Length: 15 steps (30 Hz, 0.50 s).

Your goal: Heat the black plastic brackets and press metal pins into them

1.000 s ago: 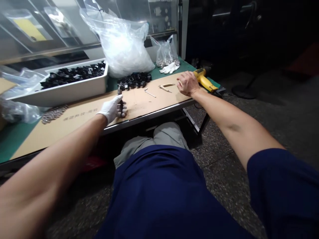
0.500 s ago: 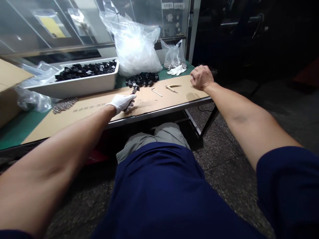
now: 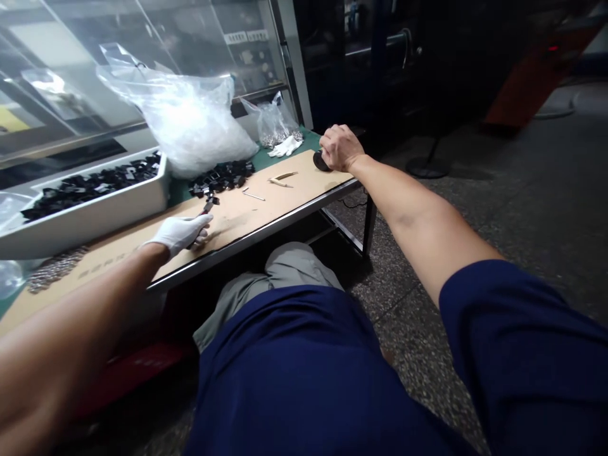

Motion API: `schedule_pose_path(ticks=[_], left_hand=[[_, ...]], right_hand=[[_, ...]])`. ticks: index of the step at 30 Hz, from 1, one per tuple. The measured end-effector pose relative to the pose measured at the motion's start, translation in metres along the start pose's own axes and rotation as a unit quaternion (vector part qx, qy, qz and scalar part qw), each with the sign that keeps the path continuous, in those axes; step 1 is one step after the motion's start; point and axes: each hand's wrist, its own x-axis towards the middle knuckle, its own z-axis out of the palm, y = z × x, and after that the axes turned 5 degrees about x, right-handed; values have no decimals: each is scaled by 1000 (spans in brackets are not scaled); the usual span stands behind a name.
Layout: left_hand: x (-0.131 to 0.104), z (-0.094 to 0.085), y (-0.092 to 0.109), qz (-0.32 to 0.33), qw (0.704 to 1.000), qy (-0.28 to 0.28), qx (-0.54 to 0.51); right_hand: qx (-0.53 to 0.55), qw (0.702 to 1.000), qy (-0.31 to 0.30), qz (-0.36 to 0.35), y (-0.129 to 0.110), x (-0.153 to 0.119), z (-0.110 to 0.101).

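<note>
My left hand point(image 3: 179, 234), in a white glove, is closed around a slim dark-handled tool point(image 3: 207, 206) above the cardboard sheet point(image 3: 280, 202). Small black pieces lie close to the tool's far end; whether they touch it is unclear. At the right end of the table, my bare right hand point(image 3: 341, 147) is closed over a black round object point(image 3: 322, 161), mostly hidden under the fingers. Between the hands lie an L-shaped hex key point(image 3: 253, 194) and tan tweezers point(image 3: 282, 180). A heap of black plastic parts point(image 3: 223, 177) sits just behind them.
A white bin point(image 3: 95, 212) of black parts stands at the left. Behind are a large clear bag point(image 3: 190, 120) of white material, a small bag of metal pieces point(image 3: 278, 130) and a white glove point(image 3: 285, 146). Metal pieces point(image 3: 56, 269) lie at left. The table's metal edge point(image 3: 256, 237) faces me.
The view has swung right, so the table things sit further left. More of the black object under my right hand shows. My left hand keeps its hold on the tool.
</note>
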Motion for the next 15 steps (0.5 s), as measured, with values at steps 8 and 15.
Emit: schedule_pose_path(ticks=[8,15], left_hand=[[7,-3,-12,7,993,57,104],[19,-9,-28,81,985,138,63]], right_hand=[[-14,998,-30,49,6,-10,-5],[-10,991,-71,111,-6,16,18]])
